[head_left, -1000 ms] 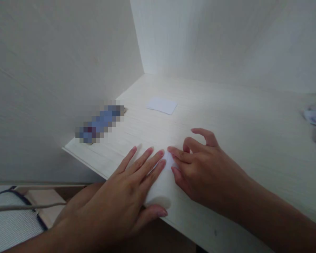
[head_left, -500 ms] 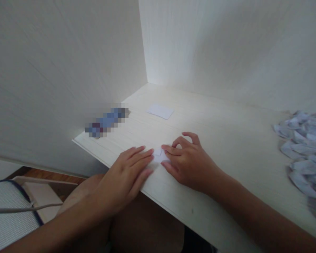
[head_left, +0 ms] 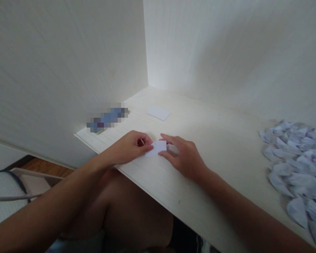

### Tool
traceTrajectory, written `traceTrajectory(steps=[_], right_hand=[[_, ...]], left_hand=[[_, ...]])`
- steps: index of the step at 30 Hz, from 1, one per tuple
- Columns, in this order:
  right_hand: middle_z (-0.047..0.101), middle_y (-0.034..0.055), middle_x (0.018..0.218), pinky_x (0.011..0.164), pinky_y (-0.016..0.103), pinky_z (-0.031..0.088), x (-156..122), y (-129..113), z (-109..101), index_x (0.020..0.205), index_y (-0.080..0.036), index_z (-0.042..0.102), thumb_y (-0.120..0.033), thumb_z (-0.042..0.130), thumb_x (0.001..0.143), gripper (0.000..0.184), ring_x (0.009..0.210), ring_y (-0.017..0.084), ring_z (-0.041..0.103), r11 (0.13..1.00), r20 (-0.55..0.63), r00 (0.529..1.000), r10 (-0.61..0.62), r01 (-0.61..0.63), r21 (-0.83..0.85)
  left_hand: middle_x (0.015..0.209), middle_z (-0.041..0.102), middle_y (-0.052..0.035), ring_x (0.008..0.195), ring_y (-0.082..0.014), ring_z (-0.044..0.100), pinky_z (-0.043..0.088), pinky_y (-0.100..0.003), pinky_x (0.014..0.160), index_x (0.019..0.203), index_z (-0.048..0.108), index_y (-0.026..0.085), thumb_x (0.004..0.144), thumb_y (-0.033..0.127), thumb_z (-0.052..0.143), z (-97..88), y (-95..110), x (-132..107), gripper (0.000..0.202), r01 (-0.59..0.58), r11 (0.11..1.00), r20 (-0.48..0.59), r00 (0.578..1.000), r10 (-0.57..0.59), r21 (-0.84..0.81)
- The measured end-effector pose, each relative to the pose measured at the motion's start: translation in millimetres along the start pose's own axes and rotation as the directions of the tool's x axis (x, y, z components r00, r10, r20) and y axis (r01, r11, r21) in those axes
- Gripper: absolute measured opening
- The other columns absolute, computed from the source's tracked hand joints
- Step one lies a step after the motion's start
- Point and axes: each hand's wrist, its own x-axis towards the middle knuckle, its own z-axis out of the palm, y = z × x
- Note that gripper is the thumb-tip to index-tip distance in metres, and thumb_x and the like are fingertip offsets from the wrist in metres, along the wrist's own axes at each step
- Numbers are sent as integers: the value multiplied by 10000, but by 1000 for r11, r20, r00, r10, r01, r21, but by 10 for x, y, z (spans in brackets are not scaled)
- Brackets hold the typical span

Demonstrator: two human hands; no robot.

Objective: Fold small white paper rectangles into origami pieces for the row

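A small folded white paper [head_left: 157, 147] lies near the front edge of the pale wooden desk [head_left: 221, 147]. My left hand [head_left: 130, 148] pinches its left end with curled fingers. My right hand [head_left: 183, 156] presses on its right side with fingers bent over the paper's edge. Both hands touch the paper and nearly meet over it.
A flat white paper slip [head_left: 158, 113] lies farther back on the desk. A blurred blue object [head_left: 107, 117] sits at the left edge by the wall. A pile of several folded white paper pieces [head_left: 297, 161] covers the right side. White walls enclose the corner.
The view has pulled back and the pile at the right has come into sight. My left hand went from flat on the paper to a pinch; the paper now shows between the hands.
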Motion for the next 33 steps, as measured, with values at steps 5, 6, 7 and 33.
traceTrajectory(steps=[5,6,7,33], right_hand=[[824,82,908,736,330,588,41,-13,-13,990,-183,790,-291,732,869,173,784,201,763,883,-10,960,280,-253,396],[818,79,883,705,320,574,49,-17,-12,968,-179,785,-302,743,849,177,758,196,749,864,2,955,298,-270,425],[808,74,852,676,311,556,56,-24,-12,961,-174,778,-313,752,832,192,726,188,729,852,14,951,309,-284,440],[550,-24,593,540,264,335,87,-247,-6,723,-178,717,-344,643,876,238,564,118,441,876,164,926,340,-376,302]], left_hand=[[650,580,22,586,-107,466,330,-227,543,779,679,160,905,396,674,60,16,-68,268,3,987,-49,999,-11,-158],[658,587,17,591,-109,470,334,-230,548,789,689,158,913,404,662,71,23,-72,276,2,987,-61,998,-12,-160],[668,595,12,599,-112,477,340,-233,554,802,699,156,919,409,653,81,30,-75,283,1,988,-72,997,-13,-158],[678,623,11,643,-138,523,353,-250,563,786,700,166,936,366,574,253,84,-115,279,-30,995,-190,982,11,-96]])
